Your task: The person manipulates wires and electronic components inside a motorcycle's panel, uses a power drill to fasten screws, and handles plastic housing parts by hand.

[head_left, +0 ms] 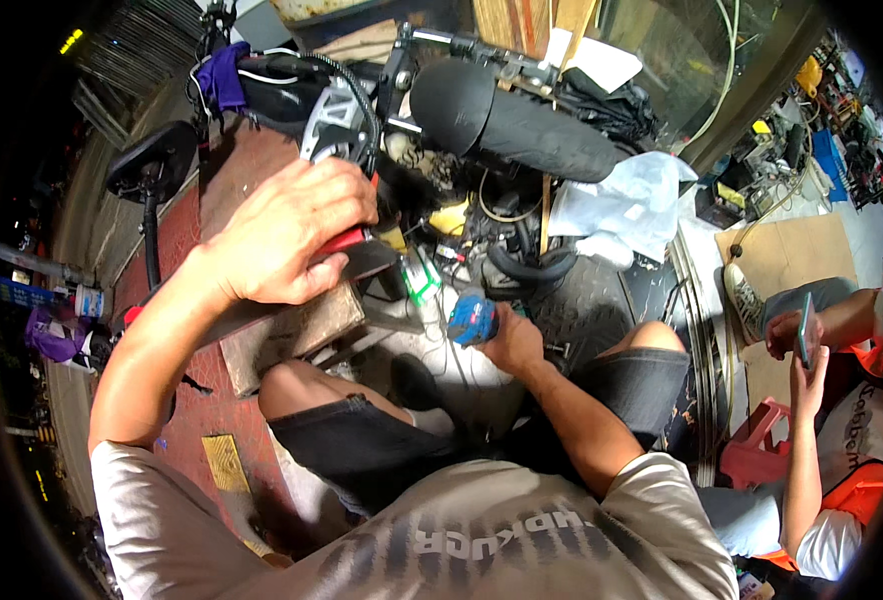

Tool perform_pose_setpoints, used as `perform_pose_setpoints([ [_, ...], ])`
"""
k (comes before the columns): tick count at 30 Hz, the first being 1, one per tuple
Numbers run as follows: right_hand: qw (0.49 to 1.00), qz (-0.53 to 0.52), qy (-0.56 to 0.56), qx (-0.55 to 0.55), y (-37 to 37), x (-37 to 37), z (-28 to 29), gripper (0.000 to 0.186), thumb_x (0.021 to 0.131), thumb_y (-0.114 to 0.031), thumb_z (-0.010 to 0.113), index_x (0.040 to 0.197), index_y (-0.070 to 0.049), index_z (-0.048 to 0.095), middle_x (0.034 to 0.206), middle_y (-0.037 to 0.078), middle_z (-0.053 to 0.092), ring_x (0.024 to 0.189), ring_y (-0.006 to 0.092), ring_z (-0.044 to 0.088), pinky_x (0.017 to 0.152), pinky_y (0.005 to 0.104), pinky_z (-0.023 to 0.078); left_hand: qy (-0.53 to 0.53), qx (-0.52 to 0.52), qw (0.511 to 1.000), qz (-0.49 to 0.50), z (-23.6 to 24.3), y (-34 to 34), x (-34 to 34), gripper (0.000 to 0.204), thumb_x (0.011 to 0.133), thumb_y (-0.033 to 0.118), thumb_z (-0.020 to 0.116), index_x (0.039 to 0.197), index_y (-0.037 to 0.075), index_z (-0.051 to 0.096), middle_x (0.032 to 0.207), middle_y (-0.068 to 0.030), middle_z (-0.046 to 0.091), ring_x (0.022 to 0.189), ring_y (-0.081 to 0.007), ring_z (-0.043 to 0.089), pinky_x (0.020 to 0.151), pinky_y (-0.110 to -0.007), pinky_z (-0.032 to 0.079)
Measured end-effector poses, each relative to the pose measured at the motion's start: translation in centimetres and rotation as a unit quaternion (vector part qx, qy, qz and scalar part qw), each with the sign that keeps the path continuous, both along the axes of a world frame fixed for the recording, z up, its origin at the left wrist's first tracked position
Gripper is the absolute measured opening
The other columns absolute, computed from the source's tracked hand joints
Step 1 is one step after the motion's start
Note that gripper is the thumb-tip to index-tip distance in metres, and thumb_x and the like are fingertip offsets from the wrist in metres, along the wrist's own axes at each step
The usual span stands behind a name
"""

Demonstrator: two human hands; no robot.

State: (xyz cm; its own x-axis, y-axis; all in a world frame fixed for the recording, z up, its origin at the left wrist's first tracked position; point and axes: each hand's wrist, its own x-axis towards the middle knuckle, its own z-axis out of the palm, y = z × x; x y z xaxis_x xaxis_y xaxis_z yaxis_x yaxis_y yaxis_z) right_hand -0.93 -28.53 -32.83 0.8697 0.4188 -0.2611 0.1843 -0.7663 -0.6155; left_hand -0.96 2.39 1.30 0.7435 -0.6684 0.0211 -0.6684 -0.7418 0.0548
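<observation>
My left hand [297, 232] is curled over the red-and-black end of a scooter-like vehicle, beside a silver slotted bracket [336, 118] and a black ribbed cable. Its thumb lies along the red edge; what is under the palm is hidden. Low between my knees, my right hand [514, 340] is wrapped around a blue cordless drill [473, 319], whose handle is mostly covered by my fingers. Beyond the hands sits a black wheel tyre [547, 135] with a rounded black fender [450, 104]. A wooden block [292, 335] lies below my left hand.
A translucent plastic bag [622, 208] lies right of the tyre, among cables and loose parts. At the right, another person holds a phone [807, 330] near a red plastic stool [757, 445] and flattened cardboard [797, 250]. A black mirror [152, 160] stands at the left.
</observation>
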Motion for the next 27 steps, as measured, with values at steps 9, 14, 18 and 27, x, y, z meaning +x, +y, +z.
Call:
perform_pose_setpoints([
  [9,0.998,-0.041,0.016,0.032,-1.2,0.0,1.9,0.060,0.081,-0.037,0.088,0.122,-0.002,0.062,0.108,0.028,0.080,0.105,0.0461,0.078,0.091,0.0536,0.061,-0.085,0.005,0.994,0.065,-0.7,-0.5,-1.0,0.046,0.078,0.027,0.076,0.120,0.009,0.072,0.168,-0.0215,0.046,0.156,-0.0496,0.042,0.126,-0.059,0.038],
  [14,0.996,-0.044,0.043,-0.069,-3.5,-1.1,0.7,0.066,0.081,-0.038,0.089,0.133,-0.006,0.062,0.114,0.025,0.080,0.113,0.0445,0.077,0.099,0.0524,0.060,-0.048,-0.044,0.982,0.176,-1.2,-1.1,-1.4,0.046,0.083,0.038,0.076,0.119,0.009,0.072,0.174,-0.0196,0.043,0.140,-0.0452,0.062,0.114,-0.054,0.052],
  [18,0.990,-0.050,0.087,-0.104,-7.4,-2.0,0.0,0.065,0.083,-0.035,0.086,0.135,-0.006,0.060,0.116,0.026,0.079,0.115,0.0444,0.076,0.099,0.0540,0.060,-0.078,-0.028,0.974,0.212,-1.2,-2.2,-1.6,0.049,0.078,0.028,0.084,0.125,0.018,0.074,0.172,-0.0184,0.046,0.136,-0.0450,0.065,0.111,-0.054,0.055],
  [27,0.950,-0.200,0.171,-0.167,-15.0,-2.0,-4.5,0.083,0.081,-0.041,0.086,0.148,-0.002,0.057,0.133,0.027,0.076,0.131,0.0425,0.071,0.110,0.0496,0.056,-0.085,0.010,0.969,0.234,-1.6,-2.3,-1.6,0.059,0.078,0.026,0.081,0.132,0.008,0.067,0.136,-0.0165,0.067,0.128,-0.0432,0.064,0.106,-0.052,0.053],
])
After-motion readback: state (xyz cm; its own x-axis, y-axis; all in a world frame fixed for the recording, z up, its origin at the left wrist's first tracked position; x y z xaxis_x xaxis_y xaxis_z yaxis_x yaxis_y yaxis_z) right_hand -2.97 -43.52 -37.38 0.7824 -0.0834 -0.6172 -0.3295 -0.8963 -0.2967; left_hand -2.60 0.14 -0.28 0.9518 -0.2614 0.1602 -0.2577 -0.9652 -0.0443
